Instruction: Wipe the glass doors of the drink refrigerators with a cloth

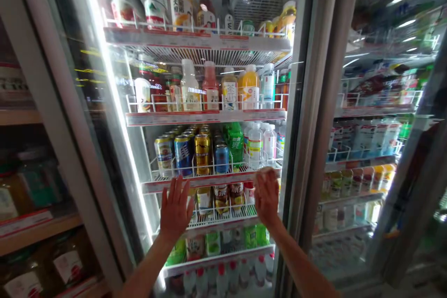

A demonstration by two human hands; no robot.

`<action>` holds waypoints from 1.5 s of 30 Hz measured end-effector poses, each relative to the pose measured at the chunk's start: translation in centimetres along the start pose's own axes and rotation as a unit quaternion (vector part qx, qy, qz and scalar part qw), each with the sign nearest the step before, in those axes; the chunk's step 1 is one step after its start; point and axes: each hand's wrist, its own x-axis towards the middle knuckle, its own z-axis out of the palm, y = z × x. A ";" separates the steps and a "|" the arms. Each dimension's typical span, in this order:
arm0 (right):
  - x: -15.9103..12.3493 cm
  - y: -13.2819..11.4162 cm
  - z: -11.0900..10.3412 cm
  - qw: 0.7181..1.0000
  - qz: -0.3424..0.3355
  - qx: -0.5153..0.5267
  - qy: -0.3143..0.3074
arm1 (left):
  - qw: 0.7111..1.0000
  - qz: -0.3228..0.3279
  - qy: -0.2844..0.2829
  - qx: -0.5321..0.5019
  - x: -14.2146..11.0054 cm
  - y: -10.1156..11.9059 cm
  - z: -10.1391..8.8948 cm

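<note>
Pale cloth (266, 172): mostly covered by the right hand (268, 202), at 5 o'clock; its outline is blurred. It lies at the fingertips, showing toward 12 o'clock; the fingers are together, closed on it. Left hand (175, 209), at 7 o'clock: empty, fingers slightly apart, thumb spread; glass contact cannot be determined. Red-capped bottles (221, 281), at 6 o'clock, are cut off by the frame.

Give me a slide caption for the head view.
Left hand spread, right hand holding an apparent cloth, before a lit drinks cooler.
</note>
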 end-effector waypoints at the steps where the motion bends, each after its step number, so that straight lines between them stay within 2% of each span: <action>1: 0.1 1.1 -0.2 0.998 0.052 -0.015 0.039 | 1.000 -0.003 -0.012 -0.001 -1.2 0.3 0.0; 3: 0.3 1.1 -0.2 0.992 0.103 -0.017 0.074 | 0.999 -0.023 -0.025 -0.004 -3.0 1.0 0.1; 4: 0.2 0.1 0.1 0.994 0.088 -0.003 0.061 | 0.999 -0.032 -0.025 -0.006 -3.5 1.2 0.2; 7: -0.5 -4.8 1.4 0.997 -0.052 0.049 -0.040 | 0.999 -0.042 -0.020 -0.012 -3.8 1.5 0.4; 9: -1.1 -6.3 1.7 0.986 -0.123 0.059 -0.093 | 0.999 -0.039 -0.020 -0.013 -3.5 1.3 0.4; 11: -1.5 -4.8 1.2 0.987 -0.119 0.043 -0.096 | 0.999 -0.037 -0.021 -0.014 -3.5 1.2 0.4; 13: -1.5 -1.4 0.2 0.997 -0.052 0.012 -0.053 | 0.999 -0.038 -0.026 -0.016 -3.6 1.2 0.3; 15: -1.3 1.5 -0.4 0.999 0.043 -0.016 0.016 | 0.998 -0.045 -0.032 -0.017 -3.7 1.4 0.3; 17: -1.2 1.7 -0.1 0.994 0.096 -0.015 0.054 | 0.997 -0.057 -0.037 -0.019 -3.8 1.7 0.4; 19: -1.7 -0.8 0.7 0.998 0.063 0.013 0.023 | 0.997 -0.064 -0.033 -0.019 -3.8 2.0 0.6; 22: -3.1 -5.4 1.9 0.990 -0.089 0.062 -0.088 | 0.997 -0.065 -0.022 -0.017 -3.8 2.1 0.8; 24: -3.7 -5.9 1.8 0.979 -0.148 0.071 -0.121 | 0.997 -0.066 -0.022 -0.018 -3.9 2.0 0.8; 26: -3.7 -3.6 1.0 0.986 -0.125 0.053 -0.101 | 0.997 -0.068 -0.029 -0.020 -3.9 1.9 0.8; 29: -2.4 1.2 -0.2 1.000 0.019 -0.006 -0.010 | 0.997 -0.067 -0.037 -0.019 -4.0 1.9 0.6; 31: -1.5 2.1 -0.1 0.995 0.092 -0.018 0.043 | 0.997 -0.071 -0.037 -0.014 -3.9 2.2 0.5; 32: -1.4 1.4 0.3 0.994 0.098 -0.012 0.051 | 0.996 -0.075 -0.037 -0.010 -3.9 2.4 0.5; 33: -1.4 0.1 0.8 0.996 0.081 0.001 0.044 | 0.996 -0.079 -0.038 -0.006 -3.9 2.5 0.6; 35: -2.0 -3.4 1.8 0.999 -0.004 0.033 -0.014 | 0.996 -0.085 -0.038 0.000 -3.9 2.7 0.7; 37: -2.5 -6.3 2.4 0.989 -0.103 0.060 -0.085 | 0.996 -0.083 -0.038 0.003 -4.0 2.8 0.8; 38: -2.5 -6.9 2.4 0.981 -0.140 0.070 -0.111 | 0.996 -0.081 -0.039 0.004 -4.0 2.7 0.8; 39: -2.2 -6.8 2.2 0.976 -0.163 0.076 -0.125 | 0.996 -0.080 -0.044 0.006 -4.1 2.7 0.7; 41: -0.6 -5.1 1.3 0.979 -0.158 0.071 -0.105 | 0.995 -0.081 -0.065 0.008 -4.4 2.8 0.2; 45: 3.2 -0.5 0.6 0.999 -0.034 0.035 0.013 | 0.985 -0.106 -0.134 0.010 -5.2 3.8 -0.9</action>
